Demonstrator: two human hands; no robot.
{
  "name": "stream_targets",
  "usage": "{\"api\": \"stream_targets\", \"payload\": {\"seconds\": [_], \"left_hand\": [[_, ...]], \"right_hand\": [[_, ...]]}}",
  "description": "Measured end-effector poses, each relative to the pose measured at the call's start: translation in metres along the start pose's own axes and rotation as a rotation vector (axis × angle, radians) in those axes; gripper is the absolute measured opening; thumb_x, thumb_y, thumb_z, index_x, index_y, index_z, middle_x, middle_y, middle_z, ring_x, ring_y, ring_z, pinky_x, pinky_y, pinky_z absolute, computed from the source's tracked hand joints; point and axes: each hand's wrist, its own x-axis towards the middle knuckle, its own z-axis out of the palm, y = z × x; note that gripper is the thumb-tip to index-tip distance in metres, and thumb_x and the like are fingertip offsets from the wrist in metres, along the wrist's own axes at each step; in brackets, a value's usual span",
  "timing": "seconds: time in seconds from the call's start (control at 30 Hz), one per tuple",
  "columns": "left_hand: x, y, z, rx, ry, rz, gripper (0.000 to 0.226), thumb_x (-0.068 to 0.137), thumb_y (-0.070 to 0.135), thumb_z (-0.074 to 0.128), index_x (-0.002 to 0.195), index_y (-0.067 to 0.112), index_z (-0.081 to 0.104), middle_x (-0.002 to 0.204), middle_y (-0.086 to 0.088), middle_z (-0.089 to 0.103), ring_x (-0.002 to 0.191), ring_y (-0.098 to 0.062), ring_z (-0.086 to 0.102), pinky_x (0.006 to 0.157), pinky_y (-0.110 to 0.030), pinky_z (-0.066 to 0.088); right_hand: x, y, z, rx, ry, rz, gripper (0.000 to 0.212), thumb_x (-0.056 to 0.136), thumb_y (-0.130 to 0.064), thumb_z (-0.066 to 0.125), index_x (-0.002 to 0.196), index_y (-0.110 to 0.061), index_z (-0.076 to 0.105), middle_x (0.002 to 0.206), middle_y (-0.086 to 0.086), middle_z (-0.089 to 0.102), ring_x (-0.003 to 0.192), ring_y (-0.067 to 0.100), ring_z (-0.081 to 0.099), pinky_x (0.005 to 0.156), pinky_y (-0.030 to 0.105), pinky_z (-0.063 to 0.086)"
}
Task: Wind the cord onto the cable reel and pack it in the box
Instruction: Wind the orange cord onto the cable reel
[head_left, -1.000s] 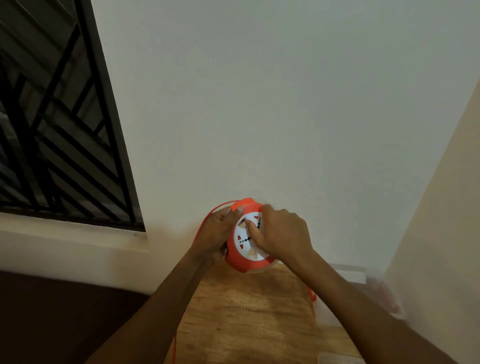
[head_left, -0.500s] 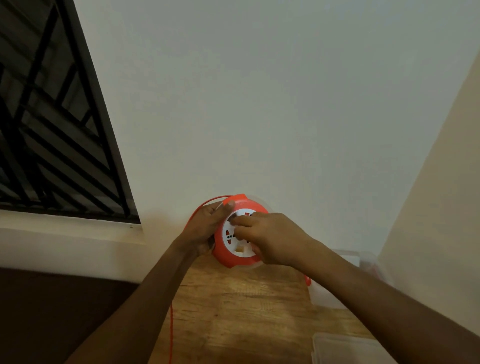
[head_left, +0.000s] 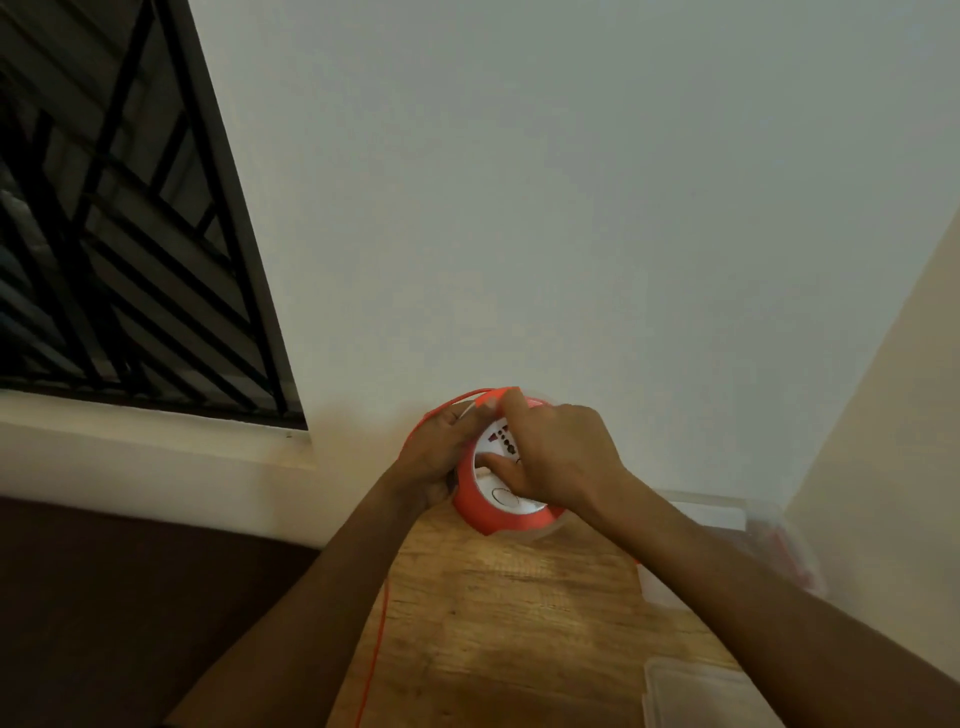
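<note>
Wall (head_left: 571, 208) fills most of what I see, pale and plain, with a dark barred window (head_left: 104, 234) set into it at upper left above a light sill (head_left: 130, 441). Below that, a wooden table (head_left: 493, 623) runs toward me between my two forearms. At its right side a clear plastic box (head_left: 727, 525) sits against the wall corner, something red blurred inside it, and a clear lid (head_left: 701, 696) lies flat on the wood nearer me.

Over the far end of the table I hold the orange cable reel (head_left: 498, 514) up off the wood, its white socket face (head_left: 501, 467) turned toward me. My left hand (head_left: 441, 457) is wrapped around the reel's left rim, fingers closed on it. My right hand (head_left: 556, 457) lies across the face, thumb pressed on the white centre and fingers curled over the top edge, gripping.

The thin orange cord (head_left: 375, 649) loops over the reel's upper left, passes behind my left hand, and hangs down across the table's left edge.
</note>
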Motion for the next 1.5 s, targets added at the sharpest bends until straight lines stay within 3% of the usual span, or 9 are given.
{"api": "stream_targets", "payload": {"seconds": [0.27,0.4,0.57,0.8,0.97,1.17,1.3,1.43,1.5], "left_hand": [[0.001,-0.013,0.011,0.046,0.122,-0.017,0.030,0.095,0.043,0.061,0.107,0.019,0.073,0.103,-0.010,0.079,0.089,-0.031,0.077,0.073,-0.041,0.063],[0.001,-0.008,0.004,0.027,0.133,-0.007,0.033,0.093,0.043,0.063,0.107,0.015,0.074,0.100,-0.012,0.080,0.086,-0.033,0.077,0.072,-0.042,0.064],[0.006,0.005,-0.002,0.101,0.124,0.010,0.027,0.096,0.043,0.059,0.105,0.022,0.073,0.099,-0.005,0.080,0.085,-0.029,0.078,0.068,-0.037,0.064],[0.006,0.010,-0.002,0.133,0.067,0.042,0.047,0.082,0.054,0.064,0.114,0.020,0.073,0.108,-0.007,0.079,0.097,-0.030,0.076,0.083,-0.046,0.063],[0.004,0.006,0.004,0.087,0.130,0.039,0.035,0.093,0.043,0.064,0.111,0.014,0.075,0.106,-0.009,0.079,0.099,-0.031,0.075,0.086,-0.044,0.062],[0.001,0.006,0.011,0.017,0.195,0.109,0.028,0.094,0.038,0.065,0.107,0.015,0.074,0.099,-0.011,0.080,0.087,-0.029,0.078,0.074,-0.041,0.064],[0.001,-0.001,0.007,0.034,0.198,0.067,0.033,0.092,0.041,0.066,0.107,0.013,0.074,0.098,-0.011,0.080,0.089,-0.033,0.077,0.082,-0.048,0.063],[0.007,0.000,-0.003,0.083,0.193,0.067,0.030,0.092,0.043,0.065,0.107,0.018,0.074,0.099,-0.008,0.080,0.088,-0.031,0.078,0.079,-0.046,0.064],[0.009,0.003,-0.005,0.083,0.186,0.073,0.032,0.093,0.043,0.064,0.109,0.017,0.074,0.100,-0.009,0.080,0.089,-0.032,0.078,0.079,-0.045,0.064]], "right_hand": [[-0.012,-0.006,0.013,0.106,-0.052,0.375,0.064,0.087,-0.065,0.048,0.131,-0.020,0.044,0.113,0.000,0.067,0.091,0.020,0.066,0.072,0.030,0.051],[-0.028,-0.005,-0.005,0.005,-0.082,0.162,0.047,0.093,-0.044,0.052,0.133,-0.020,0.043,0.118,0.003,0.066,0.095,0.023,0.065,0.077,0.034,0.052],[-0.032,-0.005,-0.004,-0.029,-0.111,-0.228,0.066,0.073,-0.025,0.083,0.131,-0.019,0.052,0.129,0.002,0.062,0.101,0.029,0.067,0.083,0.043,0.056],[-0.019,0.007,0.005,-0.153,-0.082,-0.469,0.079,0.066,-0.029,0.087,0.133,-0.018,0.045,0.133,0.005,0.058,0.099,0.031,0.067,0.079,0.048,0.058],[-0.009,0.003,0.006,-0.111,0.049,-0.350,0.067,0.076,-0.044,0.074,0.130,-0.015,0.047,0.108,0.008,0.070,0.076,0.030,0.070,0.065,0.040,0.059],[0.010,0.007,0.001,0.086,0.137,0.200,0.057,0.089,-0.066,0.039,0.121,-0.019,0.043,0.092,-0.002,0.069,0.070,0.019,0.066,0.060,0.029,0.051],[-0.003,0.002,0.000,-0.013,0.052,0.150,0.046,0.093,-0.057,0.041,0.119,-0.021,0.053,0.096,-0.002,0.070,0.077,0.018,0.066,0.065,0.028,0.045],[-0.009,0.008,-0.001,-0.063,0.224,-0.124,0.033,0.074,-0.035,0.076,0.097,-0.015,0.064,0.081,0.005,0.071,0.060,0.026,0.066,0.052,0.032,0.050],[-0.013,0.009,0.003,-0.023,0.164,-0.268,0.043,0.064,-0.028,0.084,0.101,-0.017,0.065,0.094,0.003,0.073,0.070,0.026,0.069,0.058,0.035,0.056]]}}
